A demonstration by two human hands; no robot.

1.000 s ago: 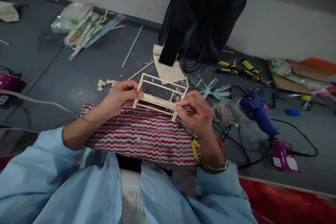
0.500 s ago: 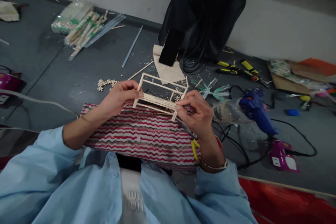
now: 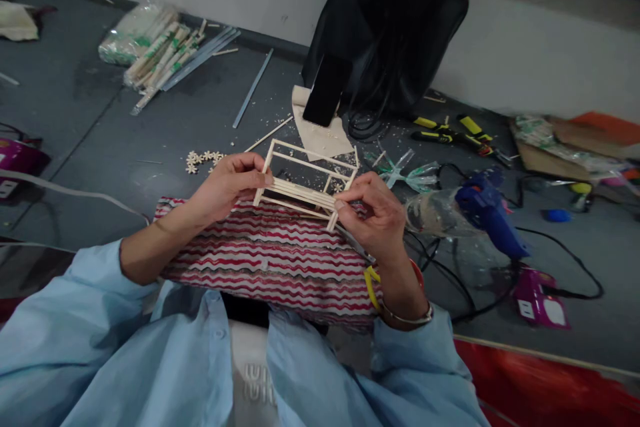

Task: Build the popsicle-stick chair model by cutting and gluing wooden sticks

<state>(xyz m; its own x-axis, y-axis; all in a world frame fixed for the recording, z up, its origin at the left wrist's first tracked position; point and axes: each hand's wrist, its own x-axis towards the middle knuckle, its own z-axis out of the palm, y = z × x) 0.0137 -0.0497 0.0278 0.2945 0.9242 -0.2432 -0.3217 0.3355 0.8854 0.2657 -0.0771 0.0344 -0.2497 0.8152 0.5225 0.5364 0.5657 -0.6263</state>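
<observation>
Between my hands is a small wooden stick frame (image 3: 305, 193), shaped like a miniature bench with slats across its seat. My left hand (image 3: 235, 183) pinches its left end, thumb along the slats. At the right end, my right hand (image 3: 373, 213) grips the frame near the slat tips with thumb and fingers. Below it lies a red-and-white wavy striped cloth (image 3: 270, 260) at the table's near edge. Small flower-shaped wooden pieces (image 3: 203, 160) lie just beyond my left hand.
A phone (image 3: 327, 90) leans against a black bag (image 3: 390, 27). To the right are a blue glue gun (image 3: 490, 210) on a clear bottle, yellow-black pliers (image 3: 455, 137) and a purple power block (image 3: 540, 297). Bundled sticks (image 3: 165, 57) lie back left on the grey table (image 3: 200, 120).
</observation>
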